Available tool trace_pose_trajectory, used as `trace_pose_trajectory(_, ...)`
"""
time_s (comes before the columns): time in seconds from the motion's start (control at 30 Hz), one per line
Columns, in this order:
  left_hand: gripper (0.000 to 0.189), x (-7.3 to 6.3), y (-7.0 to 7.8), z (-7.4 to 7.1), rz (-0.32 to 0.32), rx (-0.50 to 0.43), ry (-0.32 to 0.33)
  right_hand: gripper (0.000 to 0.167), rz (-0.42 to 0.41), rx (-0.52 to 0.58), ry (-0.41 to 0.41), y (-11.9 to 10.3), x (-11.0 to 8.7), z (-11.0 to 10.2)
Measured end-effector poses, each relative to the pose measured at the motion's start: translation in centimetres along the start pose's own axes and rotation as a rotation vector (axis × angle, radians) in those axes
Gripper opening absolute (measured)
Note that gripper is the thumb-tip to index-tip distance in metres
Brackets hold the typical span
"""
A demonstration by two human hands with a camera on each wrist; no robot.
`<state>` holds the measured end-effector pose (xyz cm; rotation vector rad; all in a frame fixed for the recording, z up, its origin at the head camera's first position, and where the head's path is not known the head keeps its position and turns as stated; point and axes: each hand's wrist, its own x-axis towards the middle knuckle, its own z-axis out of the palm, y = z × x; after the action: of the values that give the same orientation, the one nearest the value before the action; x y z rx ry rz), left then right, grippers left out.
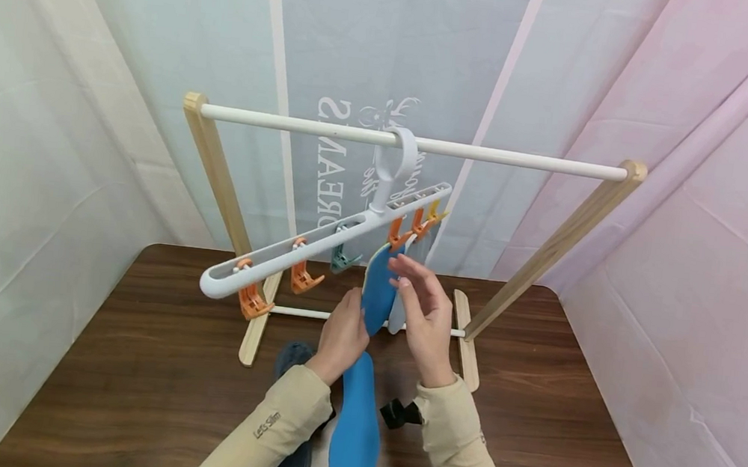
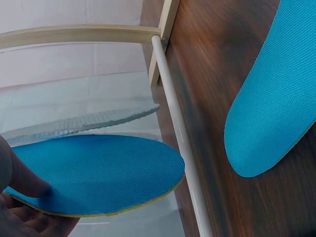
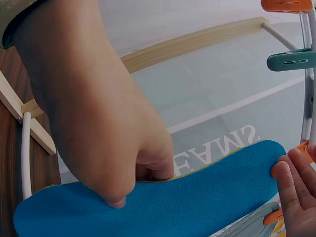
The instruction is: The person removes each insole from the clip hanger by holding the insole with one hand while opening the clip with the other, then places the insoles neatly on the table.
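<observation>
A blue insole point(image 1: 379, 283) hangs lengthwise below a white clip hanger point(image 1: 291, 255). My left hand point(image 1: 342, 336) pinches its side edge, with the thumb on the blue face in the left wrist view. The insole's upper end meets an orange clip point(image 1: 398, 233); in the right wrist view an orange tip shows on its face. My right hand point(image 1: 429, 325) is beside that end, its fingers point(image 3: 291, 180) fairly straight and at the insole. Close behind hangs a thin grey insole point(image 2: 84, 123). A second blue insole point(image 1: 357, 427) lies below, near my sleeves.
The hanger hooks over the white rod point(image 1: 523, 158) of a wooden-legged rack point(image 1: 551, 254). Orange clips point(image 1: 304, 276) and a green clip point(image 1: 342, 259) dangle on its left half, a yellow clip point(image 1: 435, 211) at the far end. A dark shoe point(image 1: 289, 466) stands on the brown table point(image 1: 130, 383).
</observation>
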<state>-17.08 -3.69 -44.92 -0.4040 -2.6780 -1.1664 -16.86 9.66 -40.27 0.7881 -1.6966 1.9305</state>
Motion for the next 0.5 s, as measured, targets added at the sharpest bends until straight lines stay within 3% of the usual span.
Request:
trace_pose_trajectory(0.03,0.037,0.0,0.0,0.0,0.001,0.002,0.001,0.037,0.010,0.003,0.008,-0.9,0.1,0.3)
trace_pose_trajectory(0.1,0.036,-0.1,-0.1,0.0,0.007,0.009,0.004,0.037,0.026,-0.013,0.027,0.0,0.0,-0.2)
trace_pose_trajectory(0.2,0.034,-0.1,-0.2,0.0,0.020,0.013,0.005,0.037,-0.014,-0.030,0.031,3.8,-0.6,-1.9)
trace_pose_trajectory(0.27,0.032,-0.2,-0.2,0.0,0.030,0.013,0.008,0.037,-0.029,-0.048,0.036,5.1,-0.7,-2.7)
trace_pose_trajectory(0.3,0.031,-0.3,-0.2,-0.1,0.036,0.014,0.010,0.038,-0.037,-0.052,0.039,4.9,-0.6,-2.6)
trace_pose_trajectory(0.5,0.030,-0.5,-0.2,-0.1,0.044,0.015,0.001,0.036,0.026,-0.092,0.114,-3.5,1.1,0.7)
